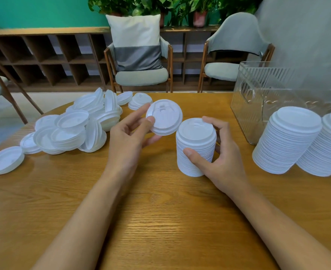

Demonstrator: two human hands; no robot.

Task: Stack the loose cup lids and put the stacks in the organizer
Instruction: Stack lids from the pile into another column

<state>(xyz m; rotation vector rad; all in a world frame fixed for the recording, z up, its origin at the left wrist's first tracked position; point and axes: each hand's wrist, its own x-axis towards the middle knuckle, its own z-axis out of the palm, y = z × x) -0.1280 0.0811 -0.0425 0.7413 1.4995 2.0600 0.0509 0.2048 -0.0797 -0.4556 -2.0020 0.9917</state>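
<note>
My left hand point(128, 133) pinches a single white cup lid point(164, 117), tilted and held just above the table, to the upper left of a short stack of lids point(195, 147). My right hand point(219, 152) grips that stack, thumb on its front and fingers curled round its top rim and back. A heap of loose white lids point(73, 125) lies at the left of the wooden table point(160, 211). Two taller lid stacks point(286, 141) point(328, 147) stand at the right. The clear ribbed organizer point(258, 94) sits behind them at the back right.
One lid point(4, 160) lies apart near the table's left edge. Two upholstered chairs point(141, 75) point(229, 65) stand beyond the far edge, in front of a wooden shelf unit with plants. Bare wood spreads in front of my forearms.
</note>
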